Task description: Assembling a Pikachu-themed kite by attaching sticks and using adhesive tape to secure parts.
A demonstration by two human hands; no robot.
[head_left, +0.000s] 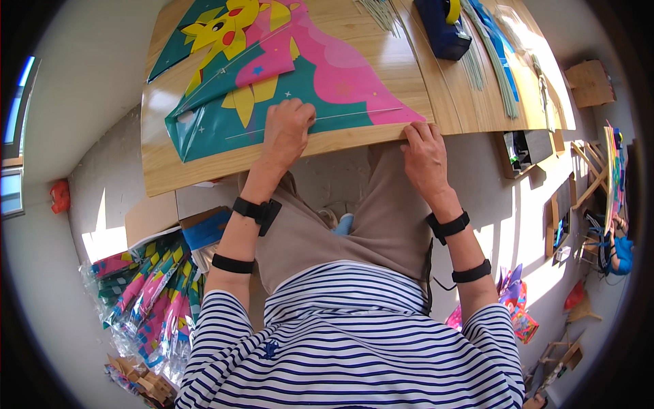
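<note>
On the wooden table before me lies a thin kite (340,75), green and pink with a yellow cartoon figure, its left part folded over itself. A slim pale rod or seam line (361,114) runs along its near edge. My left hand (286,126) rests on that near edge with its fingers curled closed; whatever is in them is hidden. At the kite's pink right corner, by the table edge, my right hand (424,153) has its thumb and fingers bent together, apparently on the corner. The fingertips are partly covered.
A dark blue tape dispenser (443,31) stands at the far right of the table (402,68), beside bundles of thin pale rods (501,75). Bagged colourful kites (146,293) lie on the floor at left. An open box (528,153) sits below the table's right end. Another person (618,252) is at far right.
</note>
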